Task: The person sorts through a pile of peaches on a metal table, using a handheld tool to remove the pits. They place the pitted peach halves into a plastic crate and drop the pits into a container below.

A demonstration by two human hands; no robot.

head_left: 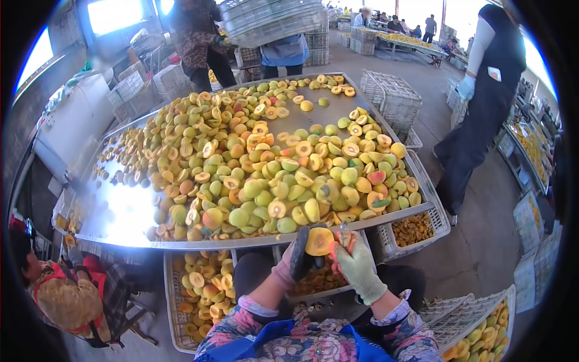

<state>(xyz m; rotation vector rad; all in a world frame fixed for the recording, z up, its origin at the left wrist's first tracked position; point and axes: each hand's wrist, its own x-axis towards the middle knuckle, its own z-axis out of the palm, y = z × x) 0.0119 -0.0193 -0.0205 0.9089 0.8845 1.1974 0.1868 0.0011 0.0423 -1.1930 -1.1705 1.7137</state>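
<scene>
My left hand (300, 256), in a dark glove, is closed around a halved yellow fruit (319, 241), its cut face showing. Close on its right, my right hand (357, 265), in a pale glove, grips a small tool with red handles (342, 248); its metal tip points up beside the fruit. Both hands are just in front of the near edge of a metal table (253, 244). Many whole and halved fruits (265, 181) are heaped on that table.
Below the table edge stand a crate of fruit halves (170, 301) and a crate of brown pieces (386, 241). Another fruit crate (511, 301) is at lower right. A person (72, 295) sits at left; another (482, 102) stands at right. Someone behind the table holds crates (271, 21).
</scene>
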